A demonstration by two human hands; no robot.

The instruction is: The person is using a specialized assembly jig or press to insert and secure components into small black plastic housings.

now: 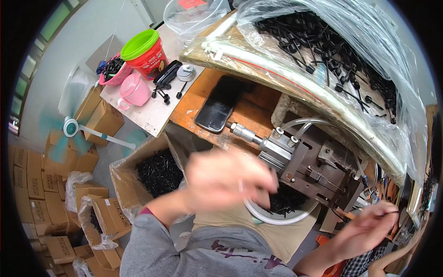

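My left hand [230, 177] is smeared by motion beside the metal fixture, above a white round basket [277, 219] on my lap. Black parts [287, 201] lie in that basket. Dark blur shows by the left fingertips; whether they hold anything cannot be made out. At the lower right, my right hand [367, 229] has its fingers pinched together, with a thin black part [391, 213] showing at the tips. Between the hands stands the fixture [304, 171], with a silver air cylinder [277, 154] and clear tubing on a brown metal plate.
A plastic-lined wooden tray [258, 69] of black stemmed parts rises behind the fixture. A phone [220, 104] lies on the orange bench. Left of me, an open carton [124, 181] holds black pieces. A side table [152, 111] carries a pink mug [134, 89] and red bucket [152, 60].
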